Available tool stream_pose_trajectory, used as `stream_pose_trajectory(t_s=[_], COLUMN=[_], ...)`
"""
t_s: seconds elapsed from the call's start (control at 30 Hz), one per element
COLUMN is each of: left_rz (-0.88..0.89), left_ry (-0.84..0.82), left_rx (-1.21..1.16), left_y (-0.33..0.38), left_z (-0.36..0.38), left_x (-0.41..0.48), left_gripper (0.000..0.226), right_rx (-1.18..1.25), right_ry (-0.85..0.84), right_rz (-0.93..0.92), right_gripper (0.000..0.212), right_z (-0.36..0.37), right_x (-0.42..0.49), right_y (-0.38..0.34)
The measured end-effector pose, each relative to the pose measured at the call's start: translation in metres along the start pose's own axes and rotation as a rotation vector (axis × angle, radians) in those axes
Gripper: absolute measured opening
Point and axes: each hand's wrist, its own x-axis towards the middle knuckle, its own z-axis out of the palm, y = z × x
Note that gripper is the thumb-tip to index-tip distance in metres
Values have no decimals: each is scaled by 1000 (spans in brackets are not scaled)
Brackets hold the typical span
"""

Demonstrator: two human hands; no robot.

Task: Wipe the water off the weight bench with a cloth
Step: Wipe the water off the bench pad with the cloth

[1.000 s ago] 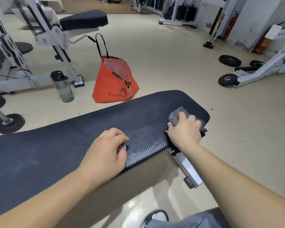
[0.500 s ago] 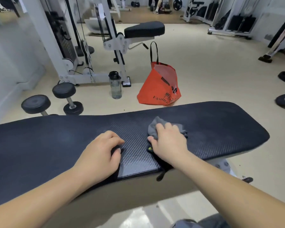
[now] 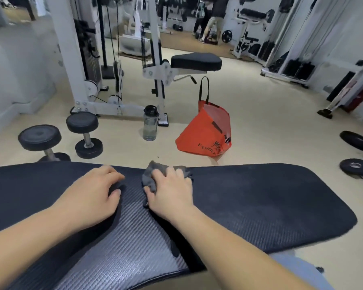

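Note:
The weight bench [image 3: 260,201] has a black textured pad that runs across the whole lower view. A crumpled grey cloth [image 3: 149,177] lies on the pad near its far edge, about mid-length. My right hand [image 3: 170,192] lies on top of the cloth and grips it, fingers bent over it and thumb at its left side. My left hand [image 3: 92,195] rests on the pad just left of the cloth, fingers loosely bent, holding nothing. The pad between my forearms shines grey; I cannot tell whether it is wet.
On the floor beyond the bench stand an orange tote bag [image 3: 205,135], a water bottle [image 3: 149,123] and two dumbbells [image 3: 84,135]. Weight plates [image 3: 355,141] lie at the right. A white machine with a black seat [image 3: 195,61] stands behind. A person [image 3: 210,19] is far back.
My right hand has slid the cloth leftward along the pad, from the right end to close beside my left hand. My left hand has stayed on the pad.

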Motion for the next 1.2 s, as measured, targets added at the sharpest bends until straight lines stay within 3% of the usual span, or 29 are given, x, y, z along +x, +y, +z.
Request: stream_pose_trajectory(t_s=[0.17, 0.37, 0.5, 0.6, 0.73, 0.93, 1.2], left_rz=[22, -19, -119, -164, -209, -383, -743], left_ry=[-42, -49, 12, 38, 59, 119, 360], left_rx=[-4, 3, -117, -184, -193, -229, -245], left_y=[-3, -49, -86, -104, -131, -200, -295], left_z=[-1, -29, -41, -53, -71, -90, -109], left_x=[25, -9, -22, -20, -29, -68, -133], left_gripper=[23, 39, 37, 35, 31, 20, 11], right_rx=[46, 3, 143, 139, 71, 90, 106], right_ry=[-31, -30, -80, -13, -21, -172, -175], right_rz=[-114, 193, -20, -145, -11, 21, -275], right_gripper=[41, 42, 37, 34, 38, 37, 36], right_z=[6, 13, 21, 30, 31, 48, 85], right_x=[30, 71, 63, 57, 88, 139, 132], right_y=[-20, -48, -87, -93, -117, -208, -407])
